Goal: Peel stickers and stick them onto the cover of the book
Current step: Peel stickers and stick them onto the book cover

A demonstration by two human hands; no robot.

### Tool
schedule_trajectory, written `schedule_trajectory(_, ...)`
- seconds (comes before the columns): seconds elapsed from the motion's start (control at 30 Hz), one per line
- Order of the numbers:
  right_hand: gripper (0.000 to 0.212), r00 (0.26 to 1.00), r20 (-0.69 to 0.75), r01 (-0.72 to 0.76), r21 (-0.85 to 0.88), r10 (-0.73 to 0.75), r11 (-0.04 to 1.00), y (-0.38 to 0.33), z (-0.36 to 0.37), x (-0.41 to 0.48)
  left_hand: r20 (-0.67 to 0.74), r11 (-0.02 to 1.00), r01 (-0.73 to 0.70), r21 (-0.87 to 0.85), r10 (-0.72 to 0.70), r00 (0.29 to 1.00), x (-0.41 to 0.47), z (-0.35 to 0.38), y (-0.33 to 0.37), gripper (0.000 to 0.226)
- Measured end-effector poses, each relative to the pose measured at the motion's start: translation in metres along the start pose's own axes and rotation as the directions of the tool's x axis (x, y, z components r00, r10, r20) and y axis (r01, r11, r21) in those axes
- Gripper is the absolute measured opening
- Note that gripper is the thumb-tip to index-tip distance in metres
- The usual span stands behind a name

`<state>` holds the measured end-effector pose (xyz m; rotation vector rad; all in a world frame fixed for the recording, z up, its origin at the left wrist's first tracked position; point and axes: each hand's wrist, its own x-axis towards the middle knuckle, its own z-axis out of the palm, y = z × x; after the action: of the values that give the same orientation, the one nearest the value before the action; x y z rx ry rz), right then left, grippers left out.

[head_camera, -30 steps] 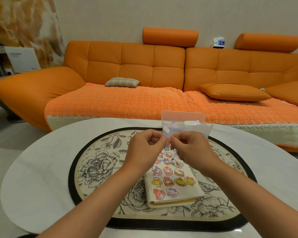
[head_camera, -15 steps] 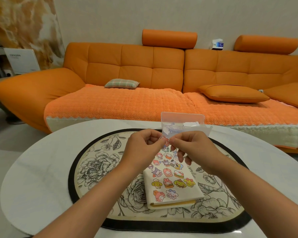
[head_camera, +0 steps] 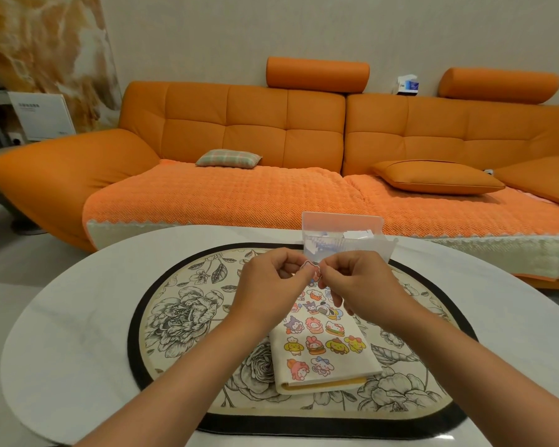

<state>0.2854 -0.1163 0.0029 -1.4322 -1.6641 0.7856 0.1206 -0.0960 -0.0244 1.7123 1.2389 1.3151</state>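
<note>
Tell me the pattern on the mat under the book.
Mat: dark flowers and leaves on cream, black rim; head view.

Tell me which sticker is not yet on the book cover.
The small sticker pinched between the left hand and right hand, above the book; the other stickers lie flat on its cover.

On our round white table (head_camera: 62,333) lies the black-rimmed oval floral placemat (head_camera: 181,317), and on it, right of middle, the cream sticker-covered book (head_camera: 336,366). Over the book's far end our left hand (head_camera: 265,282) and right hand (head_camera: 362,285) pinch a small cartoon sticker (head_camera: 310,267) between them. Behind them stands the clear plastic box (head_camera: 341,221), and beyond the table the orange leather sofa (head_camera: 255,124).
</note>
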Motion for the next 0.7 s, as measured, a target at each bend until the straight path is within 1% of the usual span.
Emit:
schedule_trajectory(0.07, 0.029, 1.0, -0.027, 0.001, 0.005, -0.001, 1.0, 0.001, 0.002, 0.0, -0.099, 0.982, -0.11, 0.151, 0.126, 0.987, -0.004, 0.001, 0.001, 0.014)
schedule_trajectory(0.1, 0.028, 0.999, -0.043, 0.006, 0.003, -0.006, 1.0, 0.001, 0.002, 0.0, -0.116, 0.967, -0.154, 0.202, 0.18, 0.977, -0.005, 0.001, 0.002, 0.015)
schedule_trajectory(0.13, 0.027, 0.998, -0.061, 0.014, -0.005, -0.015, 1.0, 0.001, 0.003, 0.0, -0.111, 0.963, -0.164, 0.214, 0.191, 0.975, -0.006, 0.002, 0.003, 0.013)
schedule_trajectory(0.17, 0.026, 0.996, -0.079, 0.027, -0.018, -0.028, 0.999, 0.0, 0.003, 0.0, -0.095, 0.971, -0.144, 0.19, 0.165, 0.982, -0.007, 0.003, 0.004, 0.01)
schedule_trajectory(0.23, 0.022, 0.992, -0.11, 0.05, -0.049, -0.055, 0.998, 0.001, 0.004, 0.001, -0.062, 0.994, -0.055, 0.096, 0.061, 0.996, -0.006, 0.004, 0.005, 0.006)
schedule_trajectory(0.33, 0.018, 0.987, -0.139, 0.069, -0.097, -0.082, 0.993, 0.003, 0.004, 0.002, -0.021, 0.998, 0.065, -0.008, -0.065, 0.998, -0.006, 0.003, 0.009, 0.01)
schedule_trajectory(0.47, 0.017, 0.984, -0.139, 0.085, -0.173, -0.11, 0.981, 0.004, 0.006, 0.001, 0.026, 0.981, 0.175, -0.086, -0.173, 0.985, -0.005, 0.002, 0.013, 0.014)
schedule_trajectory(0.57, 0.017, 0.983, -0.136, 0.097, -0.192, -0.125, 0.977, 0.004, 0.007, 0.0, 0.056, 0.972, 0.214, -0.099, -0.209, 0.976, -0.005, 0.001, 0.014, 0.013)
schedule_trajectory(0.7, 0.015, 0.981, -0.13, 0.112, -0.245, -0.147, 0.963, 0.005, 0.008, 0.0, 0.075, 0.975, 0.209, -0.081, -0.203, 0.976, -0.005, 0.001, 0.013, 0.013)
